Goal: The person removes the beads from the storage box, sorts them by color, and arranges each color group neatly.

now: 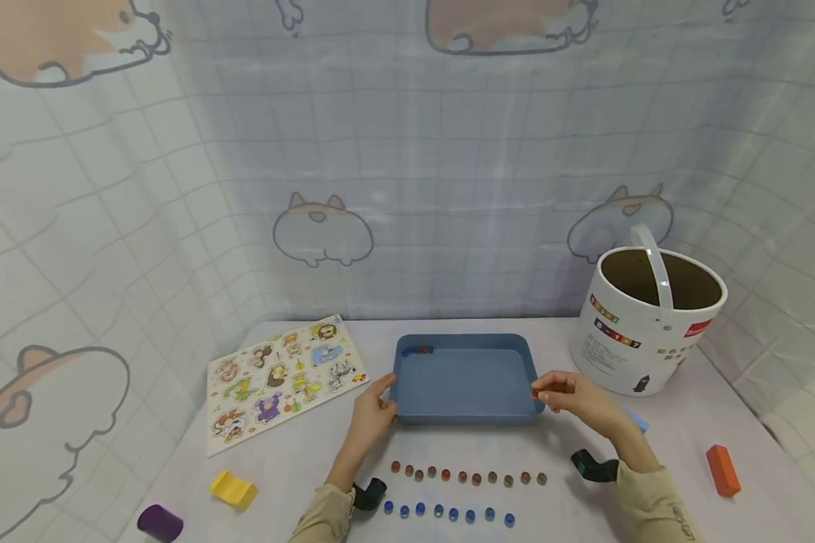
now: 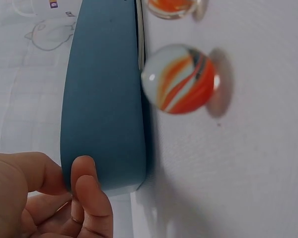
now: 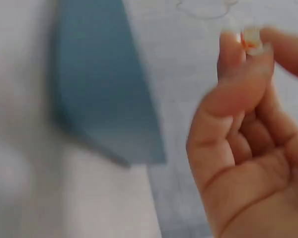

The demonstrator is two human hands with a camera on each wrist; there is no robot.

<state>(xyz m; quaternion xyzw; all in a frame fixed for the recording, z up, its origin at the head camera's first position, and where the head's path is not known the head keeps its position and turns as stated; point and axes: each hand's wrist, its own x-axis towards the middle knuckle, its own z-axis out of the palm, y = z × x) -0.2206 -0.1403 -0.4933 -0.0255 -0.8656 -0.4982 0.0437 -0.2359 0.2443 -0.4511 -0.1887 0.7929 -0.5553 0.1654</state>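
Observation:
A shallow blue tray [image 1: 469, 386] lies on the table, with a few small blue and red marbles [image 1: 417, 350] in its far left corner. My left hand [image 1: 372, 413] pinches the tray's near left corner between thumb and fingers. Just off the tray's right rim, my right hand [image 1: 577, 400] holds a clear marble with orange-red in it [image 3: 251, 40] at its fingertips. In front of the tray runs a row of reddish and brownish marbles [image 1: 446, 474], and nearer to me a row of blue marbles [image 1: 438, 510]. One clear marble with orange swirls [image 2: 179, 79] shows large in the left wrist view.
An animal puzzle board [image 1: 281, 385] lies left of the tray. A white bucket [image 1: 618, 339] with a handle stands at the back right. Around the edges are a yellow block [image 1: 234, 490], a purple cylinder [image 1: 159, 523] and an orange block [image 1: 723, 470].

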